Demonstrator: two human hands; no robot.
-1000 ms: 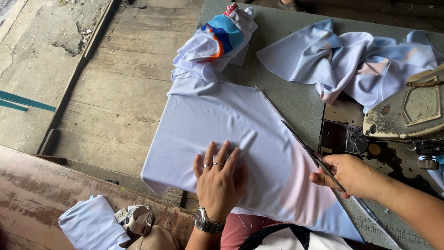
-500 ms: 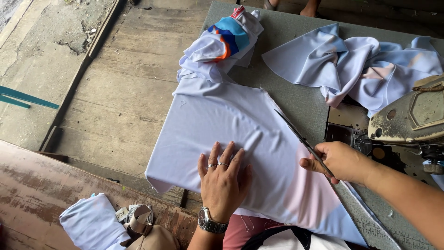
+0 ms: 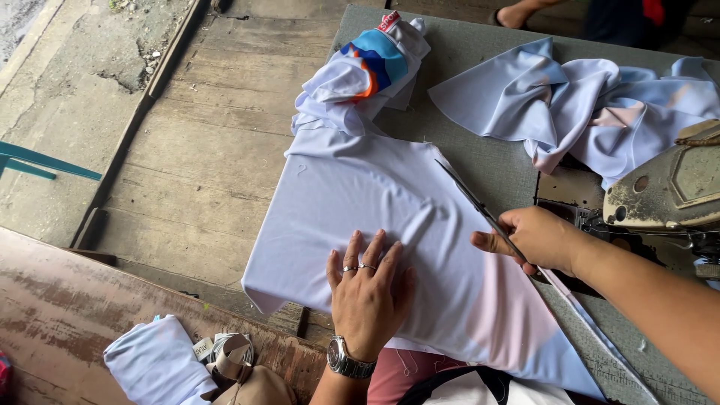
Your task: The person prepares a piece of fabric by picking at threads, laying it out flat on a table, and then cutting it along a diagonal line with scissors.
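The left hand (image 3: pixel 367 289) lay flat, fingers spread, on a pale cloth (image 3: pixel 360 202), pressing it onto the grey worktop (image 3: pixel 495 52). Two rings showed on its fingers and a watch (image 3: pixel 349 360) sat on the wrist. The right hand (image 3: pixel 536 236) was closed around the handles of scissors (image 3: pixel 472 202), whose long blades pointed away from the person along the cloth's right edge, lying close together as far as could be told. The cloth was spread across the worktop's near left part, its left edge hanging over the side above a wooden floor (image 3: pixel 217 150); toward the near right corner it shaded into pink and light blue. A narrow strip (image 3: pixel 592 330) of the same cloth ran along the worktop just beside that edge, below the right hand. At the cloth's far end it bunched into a crumpled piece with blue and orange patches (image 3: pixel 371 64). A second heap of pale blue fabric (image 3: pixel 585 112) lay on the far right of the worktop, well apart from the hands. A worn sewing machine (image 3: pixel 667 187) stood at the right edge, near the right forearm. On a reddish bench (image 3: pixel 67 300) at the lower left rested a folded white piece (image 3: pixel 154 364) and a roll of tape (image 3: pixel 232 352). Someone's foot (image 3: pixel 517 13) showed beyond the worktop's far edge.
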